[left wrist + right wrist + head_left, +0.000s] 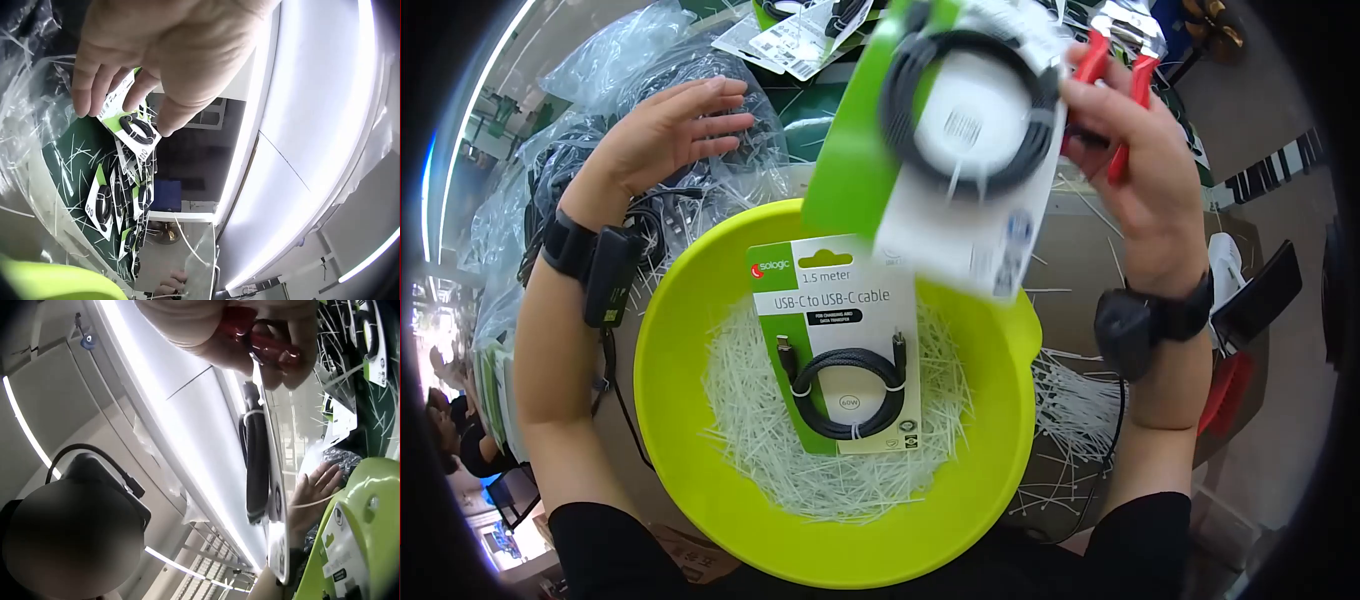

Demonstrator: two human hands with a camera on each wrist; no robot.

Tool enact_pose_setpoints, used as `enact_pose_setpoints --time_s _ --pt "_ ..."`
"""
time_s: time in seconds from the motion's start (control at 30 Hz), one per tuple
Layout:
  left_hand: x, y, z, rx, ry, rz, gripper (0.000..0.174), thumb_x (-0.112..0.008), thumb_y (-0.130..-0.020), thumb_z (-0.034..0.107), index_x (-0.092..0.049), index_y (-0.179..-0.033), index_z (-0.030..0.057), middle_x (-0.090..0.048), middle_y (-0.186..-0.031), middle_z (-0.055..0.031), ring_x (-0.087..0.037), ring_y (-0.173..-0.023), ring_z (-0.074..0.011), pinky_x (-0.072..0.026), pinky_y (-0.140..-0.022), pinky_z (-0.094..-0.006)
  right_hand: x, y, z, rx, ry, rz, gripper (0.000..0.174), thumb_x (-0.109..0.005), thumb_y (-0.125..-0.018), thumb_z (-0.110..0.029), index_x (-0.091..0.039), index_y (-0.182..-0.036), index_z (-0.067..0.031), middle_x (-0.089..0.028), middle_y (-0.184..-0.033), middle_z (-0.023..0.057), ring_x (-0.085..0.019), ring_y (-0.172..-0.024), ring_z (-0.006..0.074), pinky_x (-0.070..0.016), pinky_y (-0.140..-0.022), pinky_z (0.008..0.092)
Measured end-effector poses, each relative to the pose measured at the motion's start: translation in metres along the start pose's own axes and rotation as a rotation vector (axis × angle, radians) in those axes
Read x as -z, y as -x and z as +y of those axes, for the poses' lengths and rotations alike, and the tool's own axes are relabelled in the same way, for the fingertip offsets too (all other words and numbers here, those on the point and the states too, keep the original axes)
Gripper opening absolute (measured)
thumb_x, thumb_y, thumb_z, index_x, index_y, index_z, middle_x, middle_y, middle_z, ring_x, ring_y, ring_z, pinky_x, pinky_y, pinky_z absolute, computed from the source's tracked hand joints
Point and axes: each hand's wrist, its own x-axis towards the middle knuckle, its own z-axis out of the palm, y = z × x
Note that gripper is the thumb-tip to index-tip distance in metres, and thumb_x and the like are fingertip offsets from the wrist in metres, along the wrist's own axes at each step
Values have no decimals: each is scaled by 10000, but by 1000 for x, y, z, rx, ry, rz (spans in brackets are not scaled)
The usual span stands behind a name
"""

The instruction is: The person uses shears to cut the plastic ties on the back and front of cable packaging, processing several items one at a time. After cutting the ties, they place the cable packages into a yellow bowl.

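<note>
My right hand [1135,140] pinches the edge of a green-and-white card with a coiled black cable [970,115], blurred above the bowl. Red-handled cutters [1142,80] are held in that same hand. In the right wrist view the card [278,500] is seen edge-on below the fingers. My left hand [665,135] is raised at the bowl's upper left, fingers extended, holding nothing. A second carded cable [848,400] lies face up on white plastic strips [740,400] in the yellow-green bowl [670,440].
Clear plastic bags [625,60] with black cables lie behind my left hand. More carded cables [103,206] rest on a green surface at the back. Cut white ties [1080,405] are heaped right of the bowl, near a black phone-like object [1258,295].
</note>
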Motion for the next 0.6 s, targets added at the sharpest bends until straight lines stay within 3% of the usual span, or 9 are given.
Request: enact_pose_setpoints --time_s 0.03,0.17,0.27,0.4,0.5,0.6 --pt "-1 -1 3 -9 -4 -2 481 -570 -910 327 -479 -1258 8 -520 -1232 -110 -555 -1090 -210 -491 -888 -323 -8 10 -6 -68 43 -210 284 -679 -803 -123 -540 -1025 -12 -586 -916 80 -604 -790 183 -531 -710 309" --pt "2 3 7 8 -33 29 467 -570 -910 330 -497 -1237 4 -524 -1213 -113 -563 -1077 -208 -498 -875 -314 -18 -27 1 -34 262 -426 425 -714 -772 -146 -524 -1133 -26 -599 -932 65 -596 -789 143 -497 -724 268" --pt "2 3 8 7 -51 62 470 -568 -910 334 -499 -1231 -3 -530 -1194 -114 -570 -1063 -199 -500 -870 -306 -33 -89 31 99 539 -348 476 -753 -740 -215 -533 -1119 -28 -595 -913 68 -576 -777 135 -473 -698 262" --pt "2 3 7 55 -92 17 460 -571 -910 332 -511 -1221 0 -537 -1181 -112 -573 -1058 -193 -498 -872 -302 -72 -150 80 24 620 -366 554 -773 -715 -272 -528 -1124 11 -601 -954 95 -585 -861 180 -483 -726 321" --pt "3 1 3 56 -80 2 449 -567 -912 330 -519 -1218 5 -541 -1174 -112 -578 -1052 -194 -497 -873 -301 -105 -170 117 358 1205 306 565 -775 -710 -274 -525 -1088 64 -599 -1025 143 -596 -919 239 -490 -743 354" --pt "1 3 1 62 -68 -10 440 -564 -915 328 -524 -1216 10 -543 -1172 -111 -584 -1044 -193 -497 -871 -299 -100 -186 131 244 996 449 524 -770 -711 -197 -518 -1069 91 -578 -1083 184 -594 -951 273 -493 -750 377"
